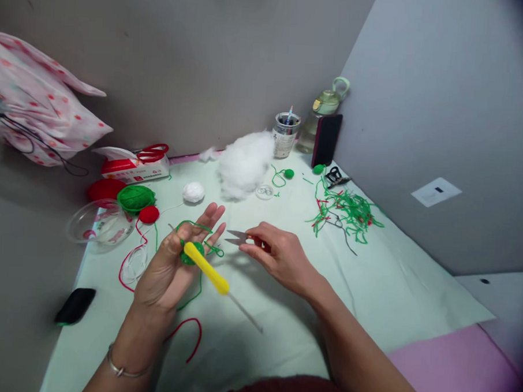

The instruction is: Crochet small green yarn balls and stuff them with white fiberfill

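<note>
A small green crocheted piece (189, 254) and a hook with a yellow handle (210, 272) rest in my left hand (167, 261); its thumb presses on them while the other fingers stretch out. Green yarn loops over those fingers, and a loose end curls near their right side. My right hand (280, 254) is closed around small scissors (237, 238), whose parted blades point left toward my left fingertips without touching them. The scissors' handles are mostly covered by my fingers.
White stuffing (245, 163) sits at the back, near a cup of pens (285, 134), a bottle (310, 129) and a phone (327, 140). Green and red yarn scraps (351, 211) lie at right. Yarn balls (136, 198), a clear bowl (99, 223) and a box (135, 166) stand at left.
</note>
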Tool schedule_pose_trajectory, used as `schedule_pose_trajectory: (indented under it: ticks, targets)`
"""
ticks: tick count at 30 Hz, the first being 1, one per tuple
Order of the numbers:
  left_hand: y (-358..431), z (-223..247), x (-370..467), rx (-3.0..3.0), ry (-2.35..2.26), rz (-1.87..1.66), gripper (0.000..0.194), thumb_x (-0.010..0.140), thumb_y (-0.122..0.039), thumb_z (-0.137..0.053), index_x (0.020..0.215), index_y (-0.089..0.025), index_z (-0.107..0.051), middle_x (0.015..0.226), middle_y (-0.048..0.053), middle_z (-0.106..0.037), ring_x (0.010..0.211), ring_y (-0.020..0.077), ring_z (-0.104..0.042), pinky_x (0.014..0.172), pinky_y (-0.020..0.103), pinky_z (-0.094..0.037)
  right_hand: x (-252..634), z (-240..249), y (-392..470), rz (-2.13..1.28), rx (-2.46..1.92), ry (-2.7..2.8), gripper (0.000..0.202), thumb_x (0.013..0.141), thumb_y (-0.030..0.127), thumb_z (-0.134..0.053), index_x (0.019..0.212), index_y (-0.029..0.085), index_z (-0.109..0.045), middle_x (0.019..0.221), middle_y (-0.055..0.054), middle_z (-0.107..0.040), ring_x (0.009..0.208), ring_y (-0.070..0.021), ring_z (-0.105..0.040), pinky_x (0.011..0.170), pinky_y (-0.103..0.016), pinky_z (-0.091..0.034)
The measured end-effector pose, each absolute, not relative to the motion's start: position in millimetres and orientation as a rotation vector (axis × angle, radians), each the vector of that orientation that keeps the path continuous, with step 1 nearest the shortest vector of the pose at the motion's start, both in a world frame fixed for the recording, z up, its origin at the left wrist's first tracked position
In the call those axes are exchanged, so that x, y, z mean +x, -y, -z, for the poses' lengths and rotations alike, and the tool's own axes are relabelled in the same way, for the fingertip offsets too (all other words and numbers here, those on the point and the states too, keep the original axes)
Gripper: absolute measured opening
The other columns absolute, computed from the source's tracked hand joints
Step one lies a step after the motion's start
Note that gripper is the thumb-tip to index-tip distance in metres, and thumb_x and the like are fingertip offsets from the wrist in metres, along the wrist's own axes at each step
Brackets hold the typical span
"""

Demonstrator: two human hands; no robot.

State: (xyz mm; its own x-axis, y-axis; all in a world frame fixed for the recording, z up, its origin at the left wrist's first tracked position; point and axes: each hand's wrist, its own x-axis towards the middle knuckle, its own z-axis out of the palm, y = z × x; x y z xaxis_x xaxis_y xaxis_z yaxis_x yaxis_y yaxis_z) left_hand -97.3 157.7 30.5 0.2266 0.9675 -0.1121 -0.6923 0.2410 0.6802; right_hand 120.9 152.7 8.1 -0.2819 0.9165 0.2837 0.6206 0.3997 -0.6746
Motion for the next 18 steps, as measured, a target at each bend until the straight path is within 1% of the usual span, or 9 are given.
schedule_pose_trajectory:
  ticks: [2,4,5,7,8,10,11,15,18]
  targets:
    - [-158.7,-27.7,-93.3,0.499,-0.664,-1.246,0.033,0.065,-0.042,-0.099,0.069,-0.024,-0.071,0.122,0.001,-0.078,0.139,0.0298,-0.060,0.111,0.043,-0.056,123.9,-9.1,-154.1,-0.436,-1.284,2.037,0.052,0.097,0.058,-0.063,0.134,0.021,-0.064,0.122,-0.015,-0.071,0.110,-0.0270,-0.069,0.091,-0.039,-0.057]
    - [-158.4,-22.6,-86.5,0.492,-0.761,-1.223,0.035,0.062,-0.043,-0.100,0.074,-0.023,-0.074,0.108,0.000,-0.079,0.114,0.0234,-0.072,0.093,0.033,-0.063,121.1,-10.9,-153.6,-0.315,-1.151,2.079,0.077,0.093,0.060,-0.069,0.155,0.021,-0.045,0.147,-0.021,-0.058,0.135,-0.0327,-0.058,0.108,-0.049,-0.053]
    - [-157.5,-19.4,-82.1,0.537,-0.823,-1.196,0.036,0.061,-0.043,-0.100,0.076,-0.023,-0.074,0.099,-0.001,-0.078,0.097,0.0178,-0.073,0.081,0.026,-0.062,118.1,-12.0,-152.9,-0.276,-1.070,2.107,0.082,0.092,0.059,-0.069,0.159,0.021,-0.039,0.152,-0.022,-0.054,0.140,-0.0329,-0.053,0.112,-0.050,-0.051]
    - [-154.8,-12.7,-72.1,0.602,-0.847,-1.154,0.037,0.064,-0.042,-0.099,0.082,-0.019,-0.076,0.086,0.000,-0.073,0.070,0.0109,-0.064,0.061,0.020,-0.055,111.2,-13.7,-151.3,-0.206,-0.947,2.138,0.071,0.098,0.051,-0.065,0.158,0.021,-0.041,0.152,-0.020,-0.053,0.141,-0.0302,-0.052,0.115,-0.049,-0.050]
    - [-153.1,-9.5,-67.0,0.636,-0.851,-1.143,0.036,0.066,-0.042,-0.098,0.083,-0.018,-0.076,0.082,0.000,-0.070,0.065,0.0093,-0.060,0.060,0.020,-0.053,108.3,-13.9,-150.9,-0.167,-0.913,2.138,0.059,0.102,0.045,-0.060,0.155,0.022,-0.045,0.150,-0.019,-0.055,0.140,-0.0284,-0.053,0.115,-0.047,-0.049]
    - [-150.0,-4.2,-58.2,0.707,-0.870,-1.126,0.035,0.070,-0.042,-0.094,0.086,-0.016,-0.076,0.079,0.000,-0.067,0.064,0.0090,-0.057,0.059,0.020,-0.050,106.0,-12.5,-152.1,-0.081,-0.901,2.127,0.042,0.108,0.030,-0.050,0.149,0.023,-0.052,0.146,-0.017,-0.059,0.138,-0.0259,-0.053,0.115,-0.046,-0.048]
    - [-148.7,-2.3,-55.0,0.747,-0.887,-1.119,0.034,0.070,-0.041,-0.093,0.086,-0.016,-0.077,0.076,0.000,-0.066,0.064,0.0093,-0.056,0.059,0.020,-0.048,107.0,-11.0,-153.9,-0.037,-0.924,2.110,0.040,0.108,0.025,-0.046,0.147,0.023,-0.054,0.145,-0.016,-0.060,0.138,-0.0255,-0.054,0.115,-0.046,-0.048]
    - [-144.5,-1.2,-52.6,0.921,-1.010,-1.102,0.027,0.069,-0.035,-0.090,0.085,-0.015,-0.080,0.067,0.000,-0.064,0.061,0.0111,-0.054,0.058,0.022,-0.043,126.1,-6.0,-165.9,0.104,-1.110,1.962,0.039,0.107,0.023,-0.043,0.143,0.017,-0.059,0.136,-0.019,-0.067,0.130,-0.0290,-0.058,0.113,-0.050,-0.044]
    - [-137.4,-6.3,-57.8,1.065,-1.097,-1.124,0.025,0.067,-0.030,-0.089,0.087,-0.017,-0.083,0.069,0.001,-0.067,0.064,0.0140,-0.057,0.062,0.025,-0.044,147.8,-10.3,-171.6,0.034,-1.284,1.746,0.040,0.106,0.024,-0.038,0.135,0.019,-0.064,0.128,-0.018,-0.069,0.125,-0.0316,-0.058,0.117,-0.056,-0.035]
